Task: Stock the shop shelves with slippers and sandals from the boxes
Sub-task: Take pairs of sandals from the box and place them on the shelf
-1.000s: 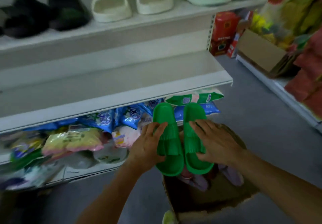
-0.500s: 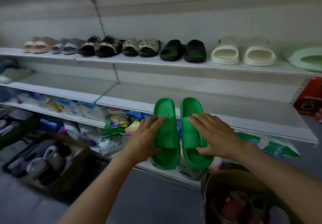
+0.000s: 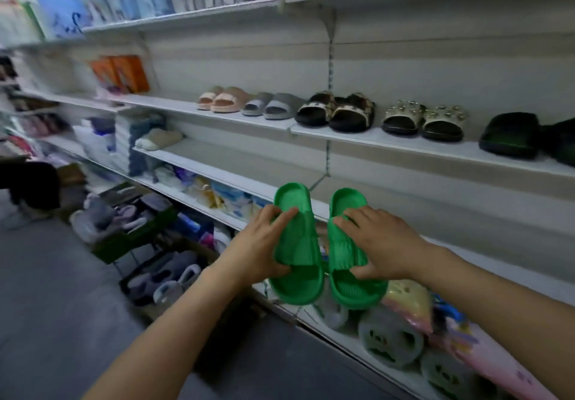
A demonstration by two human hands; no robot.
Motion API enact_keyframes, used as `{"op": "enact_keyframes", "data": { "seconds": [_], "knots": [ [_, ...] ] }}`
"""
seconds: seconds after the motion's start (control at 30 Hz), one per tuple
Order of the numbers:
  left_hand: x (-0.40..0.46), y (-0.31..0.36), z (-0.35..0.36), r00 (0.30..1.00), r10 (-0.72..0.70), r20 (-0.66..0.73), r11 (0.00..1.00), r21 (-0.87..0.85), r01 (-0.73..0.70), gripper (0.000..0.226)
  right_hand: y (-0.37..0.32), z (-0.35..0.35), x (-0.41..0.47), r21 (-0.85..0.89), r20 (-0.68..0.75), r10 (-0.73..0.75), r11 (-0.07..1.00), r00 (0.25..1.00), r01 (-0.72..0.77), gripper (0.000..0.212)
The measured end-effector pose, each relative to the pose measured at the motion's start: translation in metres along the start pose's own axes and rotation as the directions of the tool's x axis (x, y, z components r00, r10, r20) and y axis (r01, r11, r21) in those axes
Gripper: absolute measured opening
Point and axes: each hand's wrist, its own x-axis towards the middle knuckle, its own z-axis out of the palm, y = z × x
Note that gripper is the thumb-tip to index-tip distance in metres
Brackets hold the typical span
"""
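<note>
I hold a pair of bright green slides in front of the white shelving, toes pointing up. My left hand (image 3: 259,245) grips the strap of the left green slipper (image 3: 297,262). My right hand (image 3: 381,241) grips the strap of the right green slipper (image 3: 348,272). Both hang in the air before the bare middle shelf (image 3: 236,178). The slipper shelf (image 3: 373,139) above carries pairs in a row: pink (image 3: 222,99), grey (image 3: 273,105), black-and-beige (image 3: 337,113), studded (image 3: 426,119) and dark ones (image 3: 510,135).
Boxes of grey and lilac slippers (image 3: 130,219) stand on the floor at the left against the shelving. Packaged goods (image 3: 401,334) fill the lowest shelf under my hands. A beige fluffy slipper (image 3: 158,139) lies on the middle shelf at left. Grey floor (image 3: 46,306) spreads at lower left.
My view has swung left and up along the shelving, and the box on the floor has left the frame. Both hands kept their hold and carried the green slippers along the shelves.
</note>
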Motion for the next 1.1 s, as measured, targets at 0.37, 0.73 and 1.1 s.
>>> {"op": "enact_keyframes", "data": {
  "seconds": [0.37,0.73,1.1],
  "knots": [
    [0.01,-0.235,-0.057,0.996,-0.086,0.003,0.988,0.128,0.085,0.106,-0.111,-0.034,0.252,0.049,-0.071,0.036,0.998,0.997,-0.032,0.101],
    [0.074,-0.409,-0.088,0.997,-0.079,-0.007,0.99,0.115,0.079,0.109,-0.121,-0.039,0.425,0.02,-0.134,0.013,1.0,0.991,-0.01,0.097],
    [0.17,-0.589,-0.136,0.999,-0.016,-0.03,0.99,0.137,0.02,0.112,-0.113,-0.073,0.605,0.026,-0.206,0.065,0.998,0.976,-0.061,0.097]
  ]
}}
